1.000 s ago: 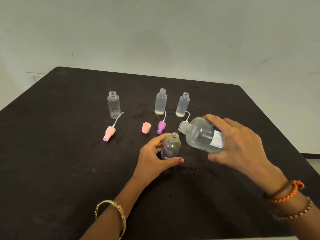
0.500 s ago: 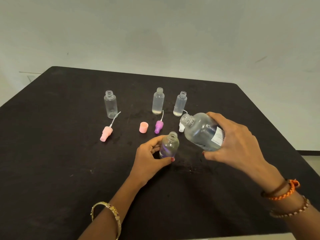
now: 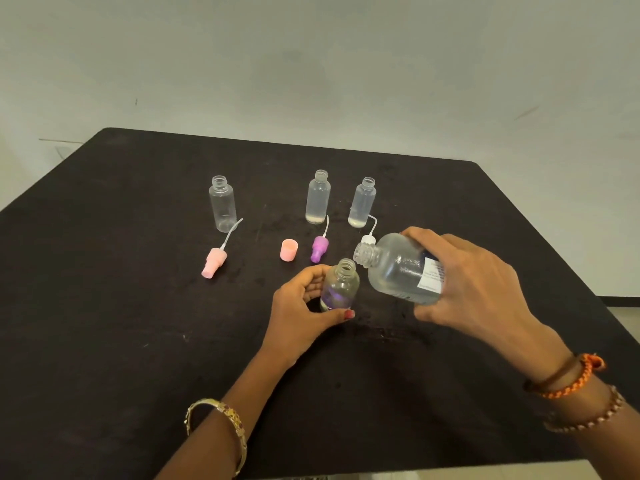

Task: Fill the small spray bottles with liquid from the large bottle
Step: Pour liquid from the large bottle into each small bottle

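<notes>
My right hand [image 3: 474, 285] grips the large clear bottle [image 3: 398, 268], tilted so its open neck points left, just above and to the right of a small bottle's mouth. My left hand [image 3: 301, 310] holds that small clear bottle [image 3: 341, 284] upright on the black table [image 3: 138, 306]; it has a purple tint low down. Three more small open bottles stand farther back: one at the left [image 3: 222, 203], one in the middle [image 3: 318, 197] and one at the right [image 3: 362, 202], the last two with a little liquid at the bottom.
Loose spray tops lie between the rows: a pink one [image 3: 214, 259], a purple one [image 3: 319, 247] and a white one [image 3: 367, 239] partly behind the large bottle. A small pink cap [image 3: 289, 250] stands near them. A pale wall rises behind the table.
The large bottle's neck has dipped lower and come closer to the small bottle's mouth. My left hand keeps its hold on the small bottle.
</notes>
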